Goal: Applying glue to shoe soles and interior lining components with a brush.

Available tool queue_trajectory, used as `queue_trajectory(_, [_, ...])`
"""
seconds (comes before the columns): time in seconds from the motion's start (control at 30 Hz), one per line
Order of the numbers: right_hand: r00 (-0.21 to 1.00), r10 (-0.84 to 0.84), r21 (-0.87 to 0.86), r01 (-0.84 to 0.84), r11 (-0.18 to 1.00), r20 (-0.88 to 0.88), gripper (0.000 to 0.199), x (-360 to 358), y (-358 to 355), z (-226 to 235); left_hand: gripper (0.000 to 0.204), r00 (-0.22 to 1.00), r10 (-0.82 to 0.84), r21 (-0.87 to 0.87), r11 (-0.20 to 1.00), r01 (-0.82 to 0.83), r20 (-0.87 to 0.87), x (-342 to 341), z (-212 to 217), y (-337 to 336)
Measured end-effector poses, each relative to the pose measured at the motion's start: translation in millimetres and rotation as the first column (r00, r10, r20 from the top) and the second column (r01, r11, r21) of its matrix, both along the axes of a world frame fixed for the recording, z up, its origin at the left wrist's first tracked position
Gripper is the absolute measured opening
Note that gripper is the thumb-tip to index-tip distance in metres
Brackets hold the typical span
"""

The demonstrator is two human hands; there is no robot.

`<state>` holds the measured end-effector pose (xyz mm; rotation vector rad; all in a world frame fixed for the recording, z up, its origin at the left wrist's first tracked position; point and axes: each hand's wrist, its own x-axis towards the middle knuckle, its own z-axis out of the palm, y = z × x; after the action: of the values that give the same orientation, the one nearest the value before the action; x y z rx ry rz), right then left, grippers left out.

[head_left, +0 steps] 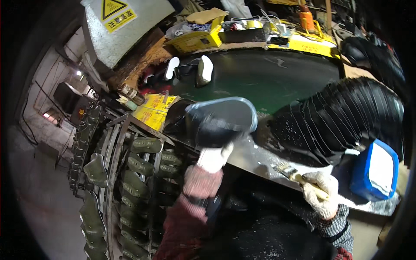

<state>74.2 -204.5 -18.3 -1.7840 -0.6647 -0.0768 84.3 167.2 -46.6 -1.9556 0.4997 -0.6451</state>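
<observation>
My left hand (213, 159), in a white glove, grips the lower end of a dark piece (225, 123) with a pale blue-grey rim. It is smeared by motion; it looks like part of a rubber boot, though I cannot tell exactly. In my right hand (321, 195), also gloved, is a paintbrush (284, 169) with a pale wooden handle, its bristles pointing up and left over the wet, whitish bench edge (260, 162). A blue tub (362, 177) with white liquid stands right of that hand. Beyond the brush lies a fanned stack of black pieces (333, 117).
Dark green boots (141, 164) hang on a metal rack (117, 151) at the left. Two white-soled boots (204, 71) lie on the dark green tabletop (268, 73). A yellow box (197, 41) and an orange bottle-shaped tool (307, 19) stand along the back.
</observation>
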Motion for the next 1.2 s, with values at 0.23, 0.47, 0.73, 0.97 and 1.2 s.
queue_trajectory(0.23, [0.991,0.052,-0.050,-0.047,0.998,0.126,0.019,3.0,15.1,4.3,0.033,0.988,-0.104,-0.887,-0.437,-0.145,-0.110,115.1,8.7,10.2])
queue_trajectory(0.47, [0.968,0.137,-0.059,-0.153,0.986,-0.209,0.011,-21.3,24.6,-12.6,0.043,0.717,0.378,-0.675,-0.262,0.690,0.586,-101.9,115.9,77.3])
queue_trajectory(0.73, [0.957,0.194,-0.129,-0.225,0.966,-0.217,0.009,-45.4,34.3,-2.8,0.048,0.501,0.808,-0.632,-0.219,0.744,0.310,-280.1,182.6,191.7])
queue_trajectory(0.97, [0.900,-0.299,-0.027,0.323,0.946,0.316,0.020,-55.7,-55.8,40.1,0.065,0.592,0.181,0.026,-0.965,0.260,0.786,-245.8,139.8,108.6])
queue_trajectory(1.2, [0.570,-0.802,0.046,0.810,0.585,0.178,0.027,-32.5,-192.0,70.3,0.070,0.790,-0.230,0.197,-0.894,-0.402,0.568,-183.9,13.6,-23.9])
